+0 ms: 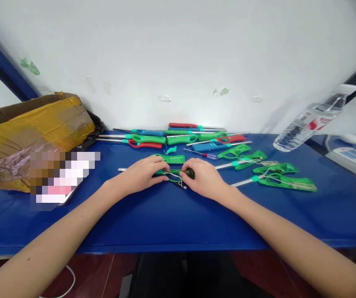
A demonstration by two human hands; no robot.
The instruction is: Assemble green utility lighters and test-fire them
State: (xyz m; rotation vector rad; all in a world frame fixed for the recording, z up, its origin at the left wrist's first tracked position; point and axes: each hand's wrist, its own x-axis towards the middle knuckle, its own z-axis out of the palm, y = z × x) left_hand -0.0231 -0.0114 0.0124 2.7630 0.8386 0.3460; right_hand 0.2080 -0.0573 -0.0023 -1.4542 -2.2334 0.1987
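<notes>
A person seated at a blue worktable (171, 219) grips an opened green lighter half (174, 174) with both bare hands, seen from a head-worn camera. The piece lies straight ahead of the body, flat on the tabletop between the two hands, its long axis running left to right across the view. The left hand (145, 173) is curled over its left end, from which a thin metal tube (125, 169) projects leftward; the right hand (203, 177) pinches its right end, fingers closed on a dark small part (190, 173). A loop of white wire (175, 178) shows in the gap between the thumbs. Both hands sit about equally near the piece, each touching it, and neither is spread wide. Just behind the hands rests another green shell half (171, 159), with a small red-handled screwdriver (203, 154) beyond the right hand. Farther right lie more open green lighter bodies (277, 176), tubes pointing left. Along the white wall (178, 54) a row of assembled long-nosed lighters (181, 135) in green, red and blue lies parallel to the table edge. A taped cardboard box (32, 128) stands at far left; a plastic water bottle (311, 120) lies tilted at right, beside a white power strip (354, 161)
</notes>
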